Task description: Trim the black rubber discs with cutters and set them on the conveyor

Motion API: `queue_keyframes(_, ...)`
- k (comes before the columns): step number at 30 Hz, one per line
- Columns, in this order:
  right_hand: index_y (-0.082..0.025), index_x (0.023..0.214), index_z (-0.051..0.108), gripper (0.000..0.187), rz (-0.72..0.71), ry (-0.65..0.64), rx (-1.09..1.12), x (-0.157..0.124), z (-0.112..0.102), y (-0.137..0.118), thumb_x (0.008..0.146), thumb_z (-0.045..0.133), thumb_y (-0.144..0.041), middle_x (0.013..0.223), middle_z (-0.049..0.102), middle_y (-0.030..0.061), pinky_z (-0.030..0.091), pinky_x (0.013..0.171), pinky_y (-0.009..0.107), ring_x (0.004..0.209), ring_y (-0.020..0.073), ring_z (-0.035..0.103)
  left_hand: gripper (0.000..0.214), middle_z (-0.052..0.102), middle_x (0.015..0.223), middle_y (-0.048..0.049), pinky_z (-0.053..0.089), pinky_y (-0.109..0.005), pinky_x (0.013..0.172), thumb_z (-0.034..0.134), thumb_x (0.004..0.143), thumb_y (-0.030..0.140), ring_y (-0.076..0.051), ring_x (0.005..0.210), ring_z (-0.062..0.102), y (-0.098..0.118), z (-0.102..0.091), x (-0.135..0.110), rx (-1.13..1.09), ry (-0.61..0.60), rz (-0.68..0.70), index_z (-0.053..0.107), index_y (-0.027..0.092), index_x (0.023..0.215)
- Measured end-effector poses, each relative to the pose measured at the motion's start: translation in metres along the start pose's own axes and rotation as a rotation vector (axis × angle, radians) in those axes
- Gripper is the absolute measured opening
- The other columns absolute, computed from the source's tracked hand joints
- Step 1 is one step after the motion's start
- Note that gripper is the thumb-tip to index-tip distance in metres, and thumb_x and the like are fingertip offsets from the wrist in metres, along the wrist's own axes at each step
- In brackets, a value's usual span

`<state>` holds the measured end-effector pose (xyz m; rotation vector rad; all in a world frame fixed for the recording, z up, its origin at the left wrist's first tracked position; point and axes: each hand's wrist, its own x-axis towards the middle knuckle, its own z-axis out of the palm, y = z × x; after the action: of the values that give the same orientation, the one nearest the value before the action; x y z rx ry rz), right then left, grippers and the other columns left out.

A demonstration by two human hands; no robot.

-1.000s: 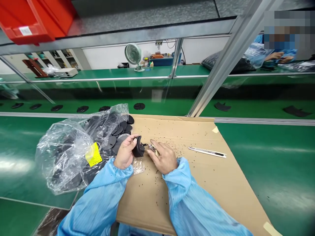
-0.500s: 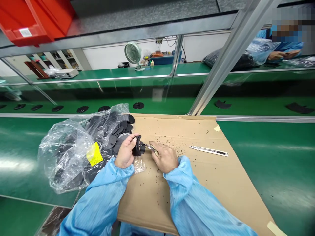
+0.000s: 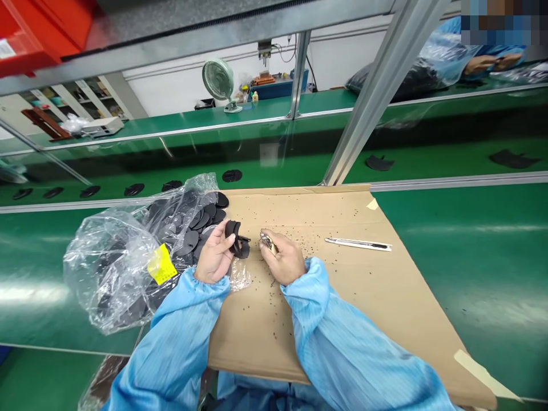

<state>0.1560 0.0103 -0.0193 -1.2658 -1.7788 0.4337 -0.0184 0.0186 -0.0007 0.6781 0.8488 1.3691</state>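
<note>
My left hand (image 3: 214,255) grips a curved black plastic part (image 3: 234,238) between thumb and fingers, with a thin stub on it pointing right. A short distance to the right, my right hand (image 3: 283,257) is closed around a small pair of metal nippers (image 3: 268,241), mostly hidden by the fingers. The nippers' tip is apart from the part. Beneath both hands lies a cardboard sheet (image 3: 257,337) strewn with tiny black bits. Close to my left hand, a clear plastic bag (image 3: 111,240) spills many black discs (image 3: 188,242).
A slim utility knife (image 3: 358,244) lies on the cardboard, right of my right hand. Behind the metal rail, several black parts (image 3: 232,175) sit on the green belt. A slanted metal post (image 3: 363,108) rises beyond the cardboard. Another person's hands (image 3: 479,65) work at far right.
My right hand and the nippers have drawn back from the black part, leaving a gap. My left hand has tilted the part. The camera view has shifted slightly.
</note>
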Motion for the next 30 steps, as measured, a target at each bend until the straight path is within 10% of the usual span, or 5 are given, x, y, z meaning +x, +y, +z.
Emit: queue_keyframes(30,-0.02,0.116,0.059,0.033,-0.102,-0.219,-0.033,-0.003,-0.002,-0.011,0.087,0.049,-0.031,0.09,0.065,0.0062,0.047,0.078,0.03,0.085,0.0203,0.06,0.028,0.051,0.069,0.0009,0.034,-0.018,0.045,0.073,0.07,0.031,-0.004,0.049,0.036,-0.001,-0.002,0.002,-0.039,-0.046,-0.17,0.062,0.018,0.094)
